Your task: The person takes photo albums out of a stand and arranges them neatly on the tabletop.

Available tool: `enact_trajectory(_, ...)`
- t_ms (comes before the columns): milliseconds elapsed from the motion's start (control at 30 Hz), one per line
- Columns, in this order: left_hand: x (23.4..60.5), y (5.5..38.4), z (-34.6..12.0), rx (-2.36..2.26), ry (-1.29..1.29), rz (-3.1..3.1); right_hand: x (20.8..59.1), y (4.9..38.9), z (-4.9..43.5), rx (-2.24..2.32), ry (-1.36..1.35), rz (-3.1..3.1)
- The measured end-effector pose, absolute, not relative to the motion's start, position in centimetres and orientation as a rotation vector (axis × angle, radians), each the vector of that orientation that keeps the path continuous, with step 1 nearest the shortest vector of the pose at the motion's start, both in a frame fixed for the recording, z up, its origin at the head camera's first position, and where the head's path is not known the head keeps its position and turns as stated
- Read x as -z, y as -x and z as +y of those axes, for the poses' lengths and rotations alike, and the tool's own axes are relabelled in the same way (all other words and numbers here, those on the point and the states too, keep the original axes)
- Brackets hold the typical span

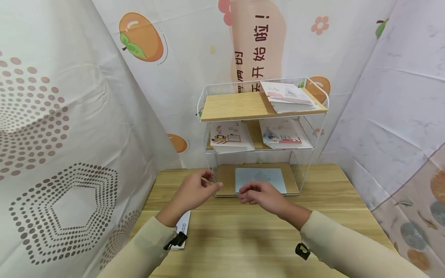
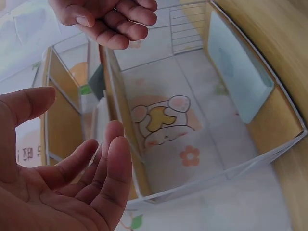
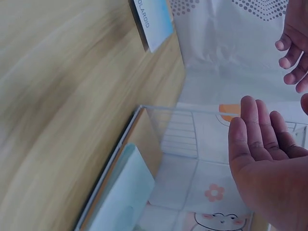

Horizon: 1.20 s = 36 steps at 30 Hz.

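Light-blue booklet (image 1: pixel 260 177) lies flat on the bottom shelf (image 1: pixel 226 178) of a white wire rack, about midway across and close to the front edge. Just in front of it is the right hand (image 1: pixel 261 194), its fingers loosely bent and the grip holding nothing; the right wrist view shows it apart from the booklet. To its left, the left hand (image 1: pixel 194 190) is near the rack's front corner, thumb well away from the fingers, its grip wide and likewise holding nothing.

Above, the middle shelf (image 1: pixel 255 134) carries a left stack of printed cards (image 1: pixel 232 135) and a right stack (image 1: pixel 283 133). On the top shelf (image 1: pixel 233 104), another stack (image 1: pixel 290 96) sits at the right end. Judging by how things lie, placing seems well along: four lots are on the rack, and neither hand carries another. What is left is hard to tell; a box with partly readable lettering (image 3: pixel 153 21) lies apart on the counter (image 1: pixel 226 239), partly behind the left forearm in the head view. Patterned cloth (image 1: pixel 194 58) hangs behind everything.
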State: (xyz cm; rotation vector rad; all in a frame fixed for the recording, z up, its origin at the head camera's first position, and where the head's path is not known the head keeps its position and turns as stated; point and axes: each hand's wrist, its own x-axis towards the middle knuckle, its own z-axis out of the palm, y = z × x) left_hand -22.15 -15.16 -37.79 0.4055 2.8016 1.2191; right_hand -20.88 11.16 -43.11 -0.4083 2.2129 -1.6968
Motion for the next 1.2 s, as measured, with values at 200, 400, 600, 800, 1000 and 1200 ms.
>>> enact_trajectory(200,36.0,22.4,-14.3,-1.178,-0.465,2.829,41.9,21.2,12.3,1.702,0.419,2.212)
enact_trajectory(400,34.6,23.0,-13.8,-1.176,-0.524,2.822,40.6,21.4,13.6,1.709,0.467,2.233)
enact_trajectory(600,33.2,23.4,-13.5,-1.165,-0.561,2.829,38.8,21.6,14.6,1.703,0.518,2.321)
enact_trajectory(800,32.2,23.9,-12.9,-1.146,-0.555,2.837,37.3,22.0,15.5,1.665,0.530,2.394)
enact_trajectory(1000,31.0,24.2,-12.1,-1.119,-0.555,2.836,36.0,22.4,16.7,1.651,0.527,2.441)
enact_trajectory(1200,30.1,24.8,-11.5,-1.068,-0.640,2.871,34.8,22.7,18.0,1.638,0.508,2.503)
